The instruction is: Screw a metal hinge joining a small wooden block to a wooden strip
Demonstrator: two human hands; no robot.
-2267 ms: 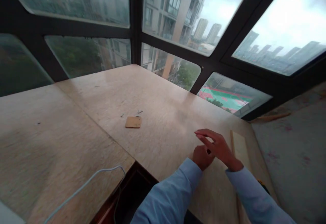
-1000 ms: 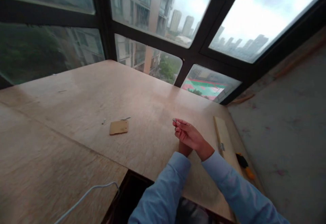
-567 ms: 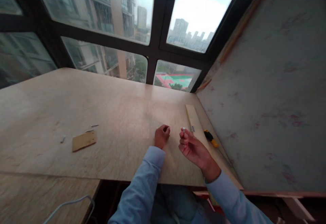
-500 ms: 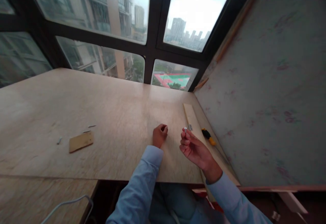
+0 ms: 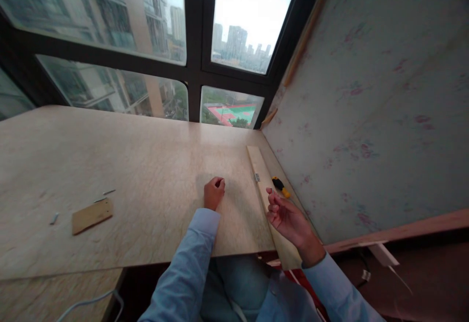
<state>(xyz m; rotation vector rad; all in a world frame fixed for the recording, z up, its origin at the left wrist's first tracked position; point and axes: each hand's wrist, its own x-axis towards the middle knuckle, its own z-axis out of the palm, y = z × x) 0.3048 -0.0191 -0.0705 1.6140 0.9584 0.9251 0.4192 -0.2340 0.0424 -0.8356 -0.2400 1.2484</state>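
Observation:
My left hand (image 5: pixel 214 193) is closed above the tabletop, thumb and fingers curled together; whatever they hold, if anything, is hidden. My right hand (image 5: pixel 289 217) is raised palm up over the long wooden board (image 5: pixel 253 155), pinching a small silver metal piece (image 5: pixel 271 191) between thumb and fingertips. Only a sliver of that piece shows. A small metal plate (image 5: pixel 257 177) rests on the board's left edge. Just beyond my right hand lies a screwdriver (image 5: pixel 281 186) with a black and yellow handle, beside the board near the wall.
On the left of the marbled tabletop (image 5: pixel 146 165) lies a small wooden plate (image 5: pixel 91 217) with holes at one end. Thin metal pieces (image 5: pixel 109 192) and a small silver part (image 5: pixel 53 219) lie around it. A white cable (image 5: pixel 88 301) crosses the lower-left surface. A papered wall (image 5: pixel 348 117) bounds the right.
The view has turned to the right, so the tabletop things appear further left. My right hand has turned the small metal piece, whose round end showed before; it now lies mostly behind the fingertips.

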